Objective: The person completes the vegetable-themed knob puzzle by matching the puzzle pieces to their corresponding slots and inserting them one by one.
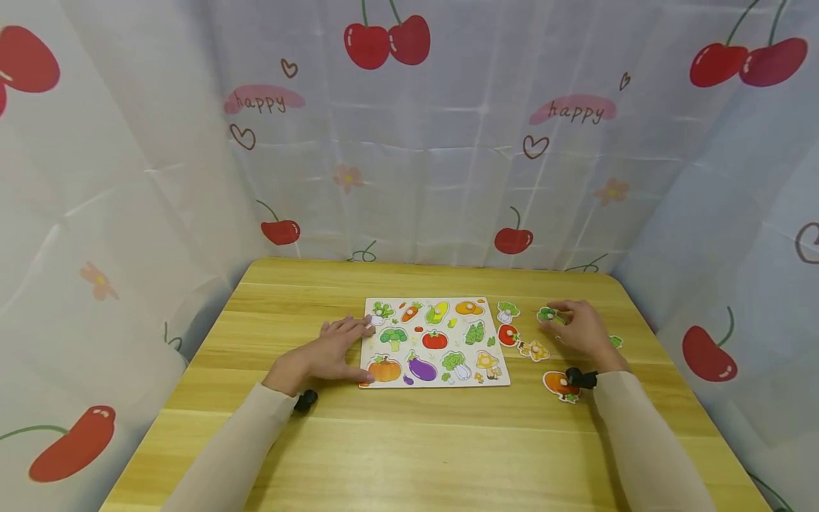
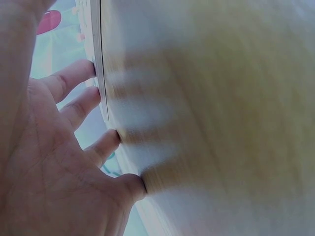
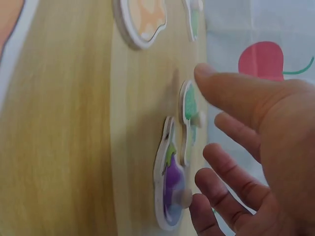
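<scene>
Right of the puzzle board (image 1: 456, 340), the right hand (image 1: 581, 327) hung spread beside the green vegetable piece (image 1: 547, 313), pinching nothing, seemingly at the picking-up step, which called for closing on its knob (image 3: 198, 119), while the left hand (image 1: 329, 353) rested splayed at the board's left edge.

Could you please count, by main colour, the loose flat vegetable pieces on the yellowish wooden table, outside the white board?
Green: 3 (white-stemmed leafy cabbage piece, bushy broccoli piece, partly hidden green piece at far right)
Orange or yellow: 2 (round orange pumpkin piece, spotted mushroom piece)
Red: 1 (round tomato piece)
Purple: 1 (long eggplant piece)
Total: 7
</scene>
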`<state>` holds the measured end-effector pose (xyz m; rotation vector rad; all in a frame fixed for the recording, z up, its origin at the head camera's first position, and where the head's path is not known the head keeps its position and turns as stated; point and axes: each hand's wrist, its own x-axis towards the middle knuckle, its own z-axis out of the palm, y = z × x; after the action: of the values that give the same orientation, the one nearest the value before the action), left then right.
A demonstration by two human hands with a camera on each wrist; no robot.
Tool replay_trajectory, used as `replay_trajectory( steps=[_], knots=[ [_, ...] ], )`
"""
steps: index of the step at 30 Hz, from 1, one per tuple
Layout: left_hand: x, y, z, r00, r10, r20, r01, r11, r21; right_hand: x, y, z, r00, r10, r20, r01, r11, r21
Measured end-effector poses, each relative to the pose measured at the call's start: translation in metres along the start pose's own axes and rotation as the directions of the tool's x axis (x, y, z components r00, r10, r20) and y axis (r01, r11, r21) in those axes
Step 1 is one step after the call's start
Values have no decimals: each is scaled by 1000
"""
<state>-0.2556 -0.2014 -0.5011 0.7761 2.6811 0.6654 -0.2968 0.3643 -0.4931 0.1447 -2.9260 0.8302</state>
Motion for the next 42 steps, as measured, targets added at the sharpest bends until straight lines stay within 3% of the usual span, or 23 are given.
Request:
replay_trajectory(
  steps=[11, 21, 28, 42],
  knots=[
    [3, 0, -1, 1000, 8, 9, -8, 1000, 6, 3, 16, -1, 999, 28, 44, -27, 1000, -5],
    [3, 0, -4, 1000, -2, 19, 2, 1000, 1, 4, 17, 0, 999, 42, 29, -42, 999, 2],
    [2, -1, -2, 1000, 24, 4, -24, 1000, -7, 3, 14, 2, 999, 36, 3, -36, 999, -2],
    [1, -4, 0, 1000, -4, 13, 4, 1000, -4, 5, 13, 11, 999, 31, -35, -31, 999, -6]
  ],
)
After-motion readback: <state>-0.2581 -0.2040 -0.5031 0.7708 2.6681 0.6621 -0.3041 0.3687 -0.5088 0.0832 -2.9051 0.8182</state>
